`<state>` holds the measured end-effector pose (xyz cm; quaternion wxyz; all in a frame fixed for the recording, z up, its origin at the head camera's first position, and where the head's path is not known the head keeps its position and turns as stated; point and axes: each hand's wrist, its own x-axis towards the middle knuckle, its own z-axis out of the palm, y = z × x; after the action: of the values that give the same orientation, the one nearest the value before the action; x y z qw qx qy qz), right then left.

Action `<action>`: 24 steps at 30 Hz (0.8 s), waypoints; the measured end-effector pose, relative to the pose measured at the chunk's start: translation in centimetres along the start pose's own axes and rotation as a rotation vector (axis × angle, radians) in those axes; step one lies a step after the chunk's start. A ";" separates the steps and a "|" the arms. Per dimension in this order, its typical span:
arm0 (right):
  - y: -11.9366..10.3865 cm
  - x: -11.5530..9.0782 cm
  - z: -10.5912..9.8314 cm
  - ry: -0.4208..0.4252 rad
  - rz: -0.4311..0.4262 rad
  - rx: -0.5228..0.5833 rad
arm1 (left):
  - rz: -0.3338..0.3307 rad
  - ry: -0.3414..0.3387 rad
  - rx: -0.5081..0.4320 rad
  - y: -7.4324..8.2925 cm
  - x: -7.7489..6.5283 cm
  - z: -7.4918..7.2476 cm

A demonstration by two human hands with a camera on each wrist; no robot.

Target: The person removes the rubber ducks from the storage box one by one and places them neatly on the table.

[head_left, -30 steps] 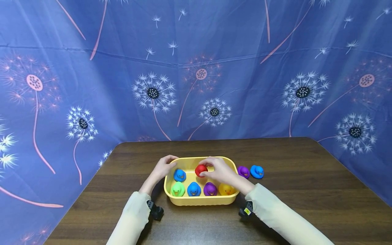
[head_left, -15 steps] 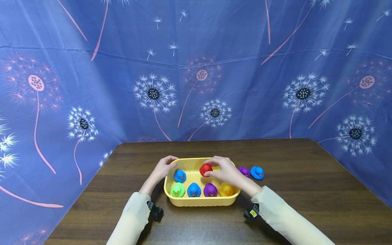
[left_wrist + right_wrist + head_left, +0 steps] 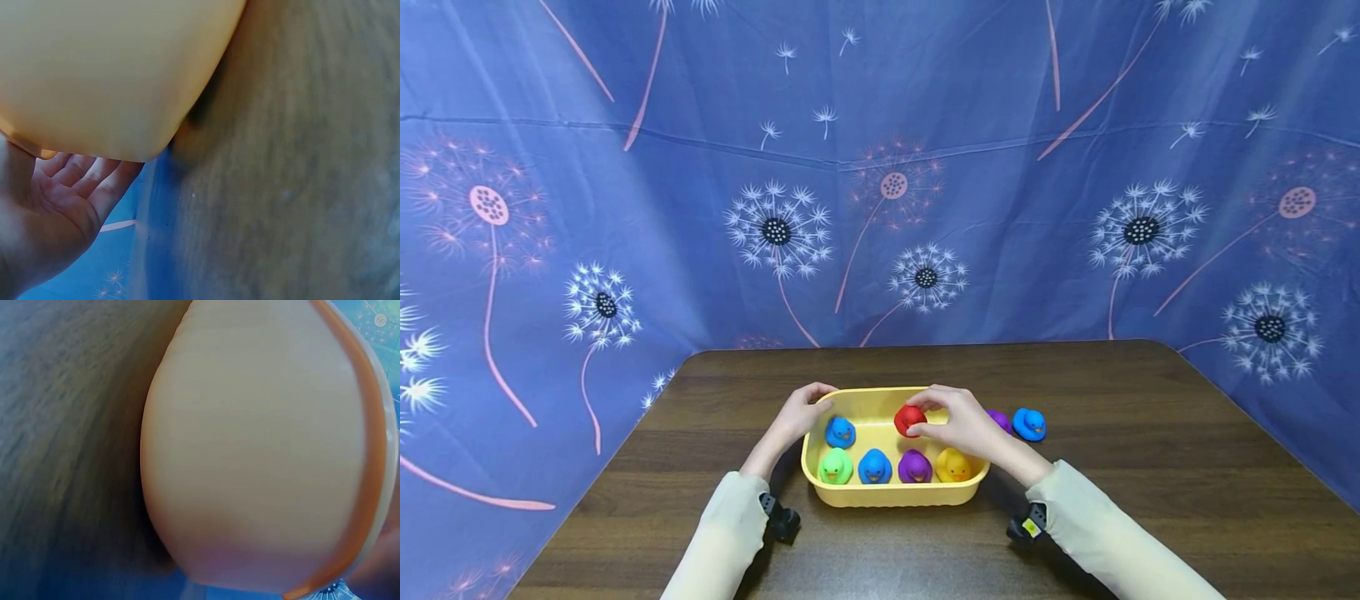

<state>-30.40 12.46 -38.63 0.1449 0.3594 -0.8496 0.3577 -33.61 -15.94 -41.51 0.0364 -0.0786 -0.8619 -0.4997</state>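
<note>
The head view is bright and mostly sharp, with soft glare on the wooden tabletop (image 3: 865,550) and dark shadows beside the cream sleeves (image 3: 722,525); both wrist views are dimmer and hazy, wood grain smeared, the yellow plastic tub (image 3: 112,75) softly focused

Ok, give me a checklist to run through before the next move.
1. Red duck secured: ok, the right hand pinches it.
2. Yellow tub steadied: ok, the left hand grips its far left corner.
3. Front row upright: ok for the green duck, front blue duck, front purple duck and yellow duck.
4. Red duck clear of the tub's floor: cannot tell.
5. Table just right of the tub free: not ok, outer purple duck and outer blue duck sit there.
</note>
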 end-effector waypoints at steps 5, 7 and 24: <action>0.2 -0.4 -0.5 -0.004 0.023 -0.016 | -0.001 0.000 0.002 0.1 0.0 0.0; 0.2 -0.5 -0.7 -0.007 0.042 -0.016 | 0.000 0.002 0.005 0.1 -0.1 0.0; 0.6 -1.4 -2.8 0.020 0.008 -0.040 | 0.003 0.009 0.015 0.1 -0.1 0.1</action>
<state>-29.90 15.43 -37.65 0.1590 0.3494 -0.8565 0.3450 -33.47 -15.77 -41.50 0.0414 -0.0774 -0.8652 -0.4936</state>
